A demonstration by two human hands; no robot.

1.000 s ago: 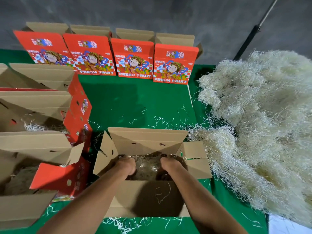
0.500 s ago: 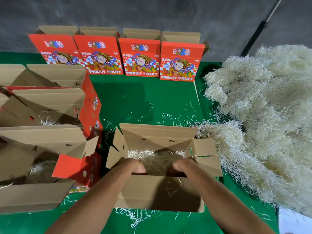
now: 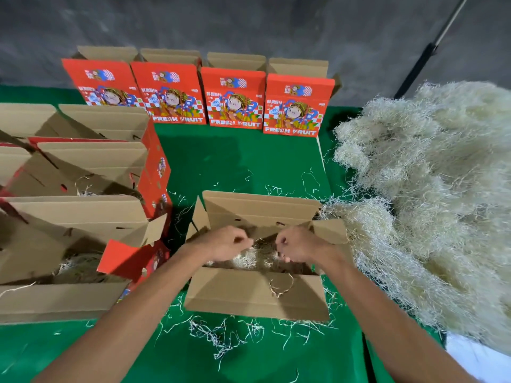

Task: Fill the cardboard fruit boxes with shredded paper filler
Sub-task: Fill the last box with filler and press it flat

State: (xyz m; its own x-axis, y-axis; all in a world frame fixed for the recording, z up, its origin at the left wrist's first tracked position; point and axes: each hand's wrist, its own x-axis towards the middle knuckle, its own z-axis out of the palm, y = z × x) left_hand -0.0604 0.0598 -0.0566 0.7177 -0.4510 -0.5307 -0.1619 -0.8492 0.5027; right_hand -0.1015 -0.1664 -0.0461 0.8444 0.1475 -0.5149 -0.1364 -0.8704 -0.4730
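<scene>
While both hands, left hand [image 3: 226, 244] and right hand [image 3: 300, 244], pinch shredded paper filler [image 3: 249, 259] inside the open cardboard box [image 3: 257, 297], four upright boxes [image 3: 235, 98] behind it look unfilled.

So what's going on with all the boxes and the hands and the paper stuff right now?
Middle box: open, some shredded paper inside.
Left hand: fingers curled, above the filler.
Right hand: fingers curled, above the filler.
Back row boxes: four, upright, top flaps up.
Left boxes: open, filler inside two.
Paper pile: heaped, loose.
</scene>
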